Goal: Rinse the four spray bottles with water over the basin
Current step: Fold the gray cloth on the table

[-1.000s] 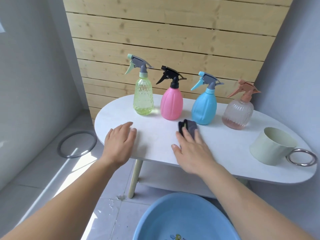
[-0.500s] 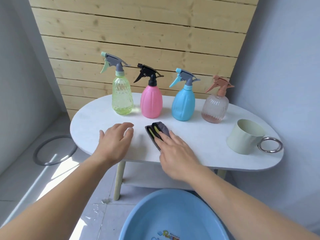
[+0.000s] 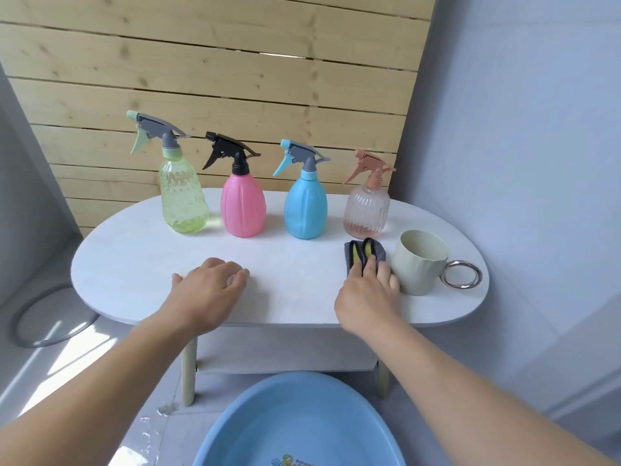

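Along the back of the white oval table (image 3: pixel 134 264) stand a clear green spray bottle (image 3: pixel 183 200), a pink one (image 3: pixel 243 207), a blue one (image 3: pixel 305 207) and a clear pinkish one (image 3: pixel 366 206), all upright. A blue basin (image 3: pixel 295 422) sits on the floor in front of the table. My left hand (image 3: pixel 208 290) rests on the tabletop, fingers loosely curled, holding nothing. With straight fingers my right hand (image 3: pixel 369 290) presses on a folded grey and yellow cloth (image 3: pixel 364 255), just in front of the pinkish bottle.
A pale green mug (image 3: pixel 420 267) with a metal ring handle (image 3: pixel 461 274) stands right beside the cloth. A grey ring (image 3: pixel 37 334) lies on the floor at left. Water is spilled on the tiles (image 3: pixel 148 428) near a table leg. A wooden slat wall stands behind.
My right hand has slid the cloth to the right across the table, from in front of the pink bottle to beside the mug. My left hand stays resting on the tabletop.
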### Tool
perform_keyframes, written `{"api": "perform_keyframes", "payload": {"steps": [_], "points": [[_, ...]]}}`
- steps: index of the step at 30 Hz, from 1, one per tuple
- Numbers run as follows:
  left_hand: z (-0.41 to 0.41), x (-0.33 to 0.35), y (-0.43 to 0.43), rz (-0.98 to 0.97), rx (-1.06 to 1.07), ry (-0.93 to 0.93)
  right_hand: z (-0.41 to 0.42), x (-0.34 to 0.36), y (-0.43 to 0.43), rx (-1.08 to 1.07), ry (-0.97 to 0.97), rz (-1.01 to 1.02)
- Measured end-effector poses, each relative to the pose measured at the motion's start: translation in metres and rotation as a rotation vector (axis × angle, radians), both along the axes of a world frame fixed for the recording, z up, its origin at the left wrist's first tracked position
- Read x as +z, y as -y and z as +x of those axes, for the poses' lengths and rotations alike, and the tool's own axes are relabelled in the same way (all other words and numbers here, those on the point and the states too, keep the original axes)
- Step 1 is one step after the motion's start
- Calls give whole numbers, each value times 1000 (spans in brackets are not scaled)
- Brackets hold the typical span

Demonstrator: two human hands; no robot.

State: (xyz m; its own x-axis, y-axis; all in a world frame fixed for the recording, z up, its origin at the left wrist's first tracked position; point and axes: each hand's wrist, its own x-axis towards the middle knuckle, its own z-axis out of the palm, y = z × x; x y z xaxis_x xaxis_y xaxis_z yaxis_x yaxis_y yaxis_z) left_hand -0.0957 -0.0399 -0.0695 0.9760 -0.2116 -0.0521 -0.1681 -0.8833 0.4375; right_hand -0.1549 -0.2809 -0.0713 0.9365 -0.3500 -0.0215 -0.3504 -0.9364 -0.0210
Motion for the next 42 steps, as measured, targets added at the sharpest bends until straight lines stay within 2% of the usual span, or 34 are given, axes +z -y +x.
{"api": "perform_keyframes", "payload": {"steps": [5, 17, 27, 31, 38, 42], "points": [[-1, -2, 1, 12, -7, 3, 27, 5, 10, -83, -5, 165], [-2, 4, 24, 62, 67, -27, -34, 4, 63, 329, -12, 85], [-5, -5, 24, 93, 33, 27, -8, -3, 83, 201, 40, 110], [-6, -8, 15, 95, -6, 48, -4, 1, 71, 224, 59, 119], [-6, -5, 15, 59, -2, 26, -19, 3, 18, 511, 26, 253], [-7, 1, 3, -13, 35, 30, 1, 1, -9, 586, 1, 276]]}}
